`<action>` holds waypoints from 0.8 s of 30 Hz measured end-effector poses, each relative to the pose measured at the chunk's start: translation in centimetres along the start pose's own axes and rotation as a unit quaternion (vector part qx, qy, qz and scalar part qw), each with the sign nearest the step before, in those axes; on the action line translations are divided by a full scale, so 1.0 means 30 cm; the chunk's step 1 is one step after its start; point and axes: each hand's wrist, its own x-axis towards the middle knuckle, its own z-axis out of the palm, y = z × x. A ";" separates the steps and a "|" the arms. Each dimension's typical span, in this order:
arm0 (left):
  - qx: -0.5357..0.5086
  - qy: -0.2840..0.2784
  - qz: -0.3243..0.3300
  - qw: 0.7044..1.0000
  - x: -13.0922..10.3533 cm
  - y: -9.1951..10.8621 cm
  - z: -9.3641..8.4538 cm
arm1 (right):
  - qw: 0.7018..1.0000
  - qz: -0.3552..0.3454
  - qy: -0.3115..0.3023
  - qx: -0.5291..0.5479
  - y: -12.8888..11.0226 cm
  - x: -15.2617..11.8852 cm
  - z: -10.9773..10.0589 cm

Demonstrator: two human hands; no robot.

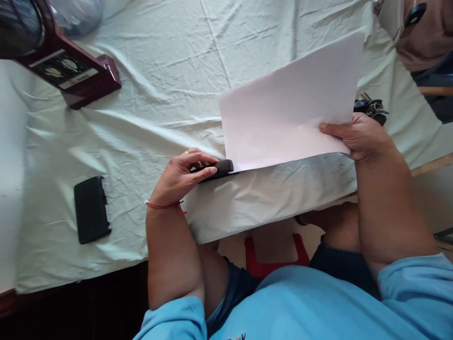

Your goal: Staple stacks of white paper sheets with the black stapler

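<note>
My left hand [187, 172] is wrapped round a black stapler [224, 166], whose front end meets the lower left corner of the white paper [283, 104]. With the thumb on top and the other fingers beneath, my right hand [357, 134] grips the paper at its right edge. The sheet is raised a little and tilted over the cloth-covered table. Whether it is one sheet or a few cannot be made out. The jaws of the stapler are partly hidden by the paper corner.
A black case [92, 210] lies on the pale tablecloth [159, 113] at the left. A maroon appliance [88, 75] stands at the upper left. Keys [371, 107] lie beyond my right hand. A red stool [276, 264] shows below the table edge.
</note>
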 end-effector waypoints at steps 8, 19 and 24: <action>0.000 -0.007 -0.017 1.000 0.007 0.010 0.011 | 1.000 -0.013 -0.004 0.009 0.006 -0.001 0.000; 0.039 -0.044 -0.059 0.996 0.025 0.044 0.030 | 1.000 0.003 -0.004 0.000 0.002 0.022 -0.008; -0.013 -0.059 -0.065 0.996 0.012 0.049 0.032 | 1.000 -0.021 -0.017 0.013 0.018 0.037 0.006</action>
